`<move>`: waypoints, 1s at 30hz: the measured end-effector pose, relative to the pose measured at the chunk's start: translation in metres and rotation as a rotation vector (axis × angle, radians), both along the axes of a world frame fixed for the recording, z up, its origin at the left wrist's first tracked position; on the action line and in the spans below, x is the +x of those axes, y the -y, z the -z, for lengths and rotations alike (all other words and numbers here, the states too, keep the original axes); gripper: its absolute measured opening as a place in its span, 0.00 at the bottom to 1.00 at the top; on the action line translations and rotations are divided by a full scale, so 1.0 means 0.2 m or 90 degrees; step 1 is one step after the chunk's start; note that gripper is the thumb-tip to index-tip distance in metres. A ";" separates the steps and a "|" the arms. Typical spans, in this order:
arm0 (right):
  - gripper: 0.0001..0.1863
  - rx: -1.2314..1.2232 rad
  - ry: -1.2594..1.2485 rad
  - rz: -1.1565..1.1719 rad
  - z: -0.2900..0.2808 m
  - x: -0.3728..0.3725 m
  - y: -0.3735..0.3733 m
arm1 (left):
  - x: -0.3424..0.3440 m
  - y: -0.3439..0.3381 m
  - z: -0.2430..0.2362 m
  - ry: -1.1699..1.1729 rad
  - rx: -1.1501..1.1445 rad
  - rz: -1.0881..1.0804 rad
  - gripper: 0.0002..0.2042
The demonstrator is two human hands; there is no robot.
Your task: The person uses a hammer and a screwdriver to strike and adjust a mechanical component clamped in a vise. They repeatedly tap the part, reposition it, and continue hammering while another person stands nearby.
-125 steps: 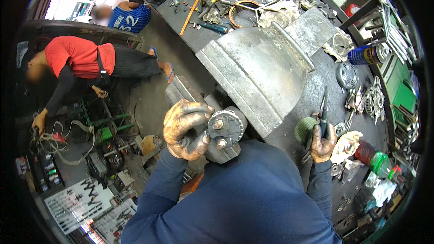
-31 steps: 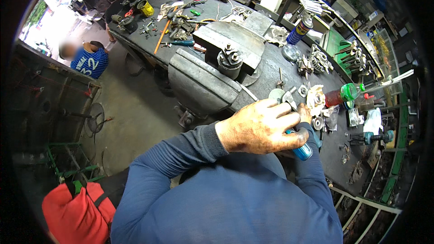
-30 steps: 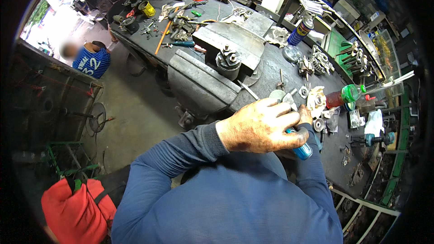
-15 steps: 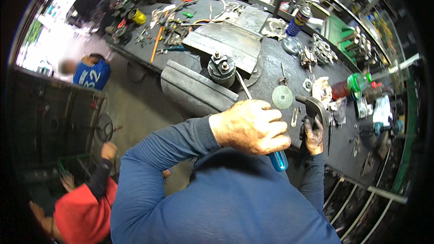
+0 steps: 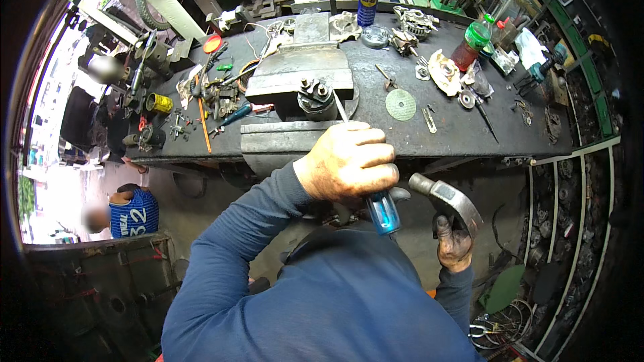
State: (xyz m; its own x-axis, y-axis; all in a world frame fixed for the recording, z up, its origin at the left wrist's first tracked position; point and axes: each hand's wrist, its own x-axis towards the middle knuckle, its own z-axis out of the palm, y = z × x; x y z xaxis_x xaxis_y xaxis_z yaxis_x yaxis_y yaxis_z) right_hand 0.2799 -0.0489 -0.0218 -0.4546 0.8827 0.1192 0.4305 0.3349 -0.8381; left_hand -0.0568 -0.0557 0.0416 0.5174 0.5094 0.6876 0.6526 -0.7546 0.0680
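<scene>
Clamping left fingers point(image 5: 377, 154) on screwdriver point(image 5: 384, 213) beside part point(image 5: 318, 104) already in vise point(image 5: 288, 139), eleven o'clock — right fingers point(image 5: 443, 228) on hammer point(image 5: 453, 199), four o'clock, not yet touching screwdriver.

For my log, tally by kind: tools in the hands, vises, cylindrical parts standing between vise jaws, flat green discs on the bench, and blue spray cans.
Hand-held tools: 2 (blue-handled screwdriver in the left hand, hammer in the right hand)
Vise: 1
Cylindrical part: 1
Flat green disc: 1
Blue spray can: 1
Total: 6
</scene>
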 end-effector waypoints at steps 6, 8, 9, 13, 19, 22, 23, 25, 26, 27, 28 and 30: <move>0.17 0.020 -0.014 -0.008 0.01 -0.04 0.13 | 0.00 0.02 0.04 0.054 -0.043 0.005 0.23; 0.17 0.014 0.050 -0.004 0.00 -0.04 0.17 | -0.02 0.02 0.01 0.027 -0.071 0.022 0.21; 0.17 0.018 0.049 0.004 -0.01 -0.05 0.20 | -0.03 0.02 0.00 0.013 -0.085 0.031 0.21; 0.17 0.058 0.039 0.059 -0.05 -0.06 0.25 | -0.04 -0.01 -0.02 -0.004 -0.089 -0.006 0.23; 0.21 0.074 -0.067 0.188 -0.34 -0.21 0.32 | 0.06 -0.08 -0.04 0.178 -0.008 -0.004 0.16; 0.20 -0.046 -0.079 0.266 -0.30 -0.30 0.24 | 0.06 -0.09 -0.05 0.145 -0.007 -0.002 0.13; 0.19 0.015 -0.065 0.251 -0.25 -0.34 0.19 | 0.07 -0.07 0.00 0.102 -0.025 -0.014 0.15; 0.19 0.095 -0.013 0.228 -0.18 -0.40 0.13 | 0.05 -0.04 0.02 0.083 -0.010 0.006 0.15; 0.20 0.081 0.001 0.209 -0.17 -0.41 0.13 | 0.04 -0.03 0.02 0.089 -0.004 0.014 0.15; 0.20 0.097 -0.010 0.205 -0.13 -0.41 0.12 | 0.03 -0.05 0.02 0.113 -0.007 0.015 0.15; 0.20 0.117 -0.019 0.198 -0.10 -0.42 0.10 | 0.03 -0.07 0.02 0.141 -0.007 0.013 0.16; 0.21 0.050 -0.086 0.207 -0.10 -0.38 0.11 | 0.03 -0.09 0.00 0.153 -0.016 0.011 0.15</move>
